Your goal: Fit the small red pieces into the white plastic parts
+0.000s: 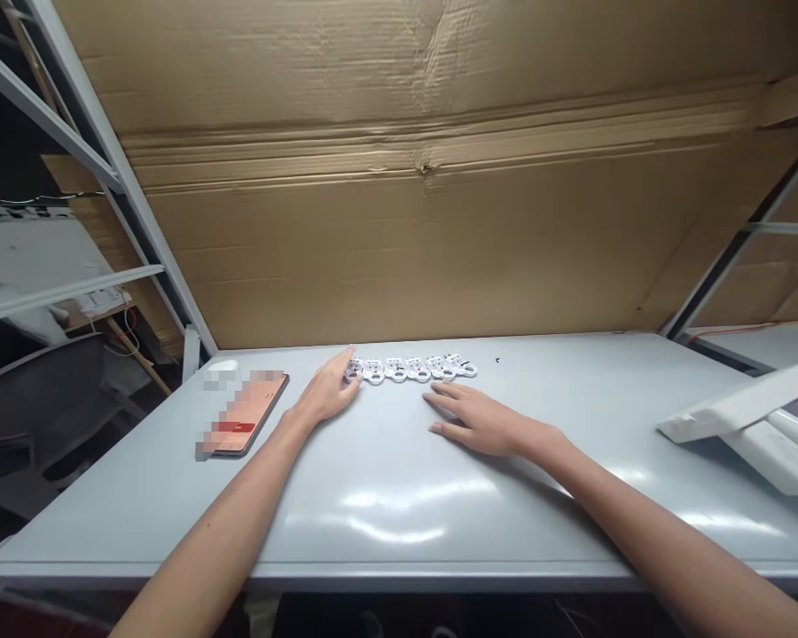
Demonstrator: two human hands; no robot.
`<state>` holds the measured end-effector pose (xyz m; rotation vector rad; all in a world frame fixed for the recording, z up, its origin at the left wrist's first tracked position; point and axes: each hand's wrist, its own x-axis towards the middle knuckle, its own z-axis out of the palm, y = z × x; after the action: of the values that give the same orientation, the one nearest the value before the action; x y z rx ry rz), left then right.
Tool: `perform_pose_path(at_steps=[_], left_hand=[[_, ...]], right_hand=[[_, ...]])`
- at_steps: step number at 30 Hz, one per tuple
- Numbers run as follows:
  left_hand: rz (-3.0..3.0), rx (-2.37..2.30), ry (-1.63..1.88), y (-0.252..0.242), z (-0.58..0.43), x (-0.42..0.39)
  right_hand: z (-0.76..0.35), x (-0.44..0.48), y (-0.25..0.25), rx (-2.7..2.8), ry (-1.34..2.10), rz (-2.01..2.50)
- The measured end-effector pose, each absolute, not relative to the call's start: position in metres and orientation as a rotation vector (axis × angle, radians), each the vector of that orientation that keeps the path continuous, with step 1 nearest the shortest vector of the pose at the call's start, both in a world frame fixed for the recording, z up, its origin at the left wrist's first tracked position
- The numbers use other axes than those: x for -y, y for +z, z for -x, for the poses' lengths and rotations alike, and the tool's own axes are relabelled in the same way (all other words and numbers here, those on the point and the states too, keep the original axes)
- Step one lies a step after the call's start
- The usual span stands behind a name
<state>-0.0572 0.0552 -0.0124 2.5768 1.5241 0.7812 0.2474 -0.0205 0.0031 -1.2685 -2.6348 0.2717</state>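
Observation:
A row of several flat white perforated pieces (412, 369), linked or lying edge to edge, runs across the far part of the grey table (399, 523). Their exact kind is hard to tell at this size. My left hand (325, 392) lies flat with its fingertips at the row's left end, touching or just over the first piece. My right hand (475, 422) rests palm down on the tabletop, fingers spread, a little in front of the row and apart from it. Neither hand grips anything.
A phone (243, 412), partly blurred, and a small white mouse (222, 365) lie left of my left hand. White foam packing pieces (751, 425) sit at the right edge. Large cardboard sheets (399, 221) stand behind the table, within a metal shelf frame (86, 133).

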Motion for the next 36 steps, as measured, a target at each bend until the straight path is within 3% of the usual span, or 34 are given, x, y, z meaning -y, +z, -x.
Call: perform_pose_path(at_steps=[9,13,17,23,36], left_hand=[[-2.619,-1.715,0.624,-0.004,0.058,-0.048],[-2.612,-1.859,0.738,0.007,0.055,-0.039],[-2.688,-1.603,0.862,0.009,0.03,-0.019],[-2.782,-1.209,0.705,-0.002,-0.011,0.006],[-2.826,-1.105,0.61,0.004,0.007,0.003]], right_hand=[[-0.249,0.019,0.002,2.591,0.285,1.226],[-0.25,0.019,0.006,2.614,0.305,1.262],[-0.249,0.022,0.011,2.632,0.29,1.261],[-0.253,0.023,0.015,2.623,0.318,1.212],[-0.234,0.022,-0.002,2.406,0.132,0.967]])
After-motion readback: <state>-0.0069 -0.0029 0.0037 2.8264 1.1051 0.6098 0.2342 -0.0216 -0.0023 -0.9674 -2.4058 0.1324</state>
